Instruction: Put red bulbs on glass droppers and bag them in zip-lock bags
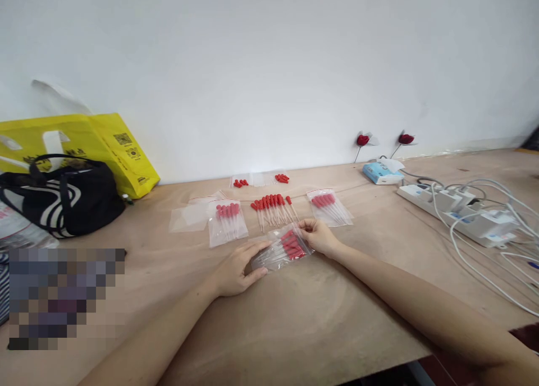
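A clear zip bag of red-bulbed droppers (275, 252) lies between my hands, its bulbs toward the right. My left hand (238, 268) holds the bag's left end, thumb at the near side and fingers over the far side. At the upper right corner, my right hand (319, 236) pinches the bag's edge with bent fingers. Just beyond is a row of loose droppers (273, 206), red bulbs pointing away. One filled zip bag (228, 220) lies left of that row, and another filled bag (330, 207) lies to its right.
Flat clear bags (188, 216) lie at the left. Red bulbs (282, 178) sit near the wall. A black bag (63, 195) and yellow bag (122, 156) stand far left. Tissues (382, 173) and a power strip (455, 212) with tangled cables occupy the right.
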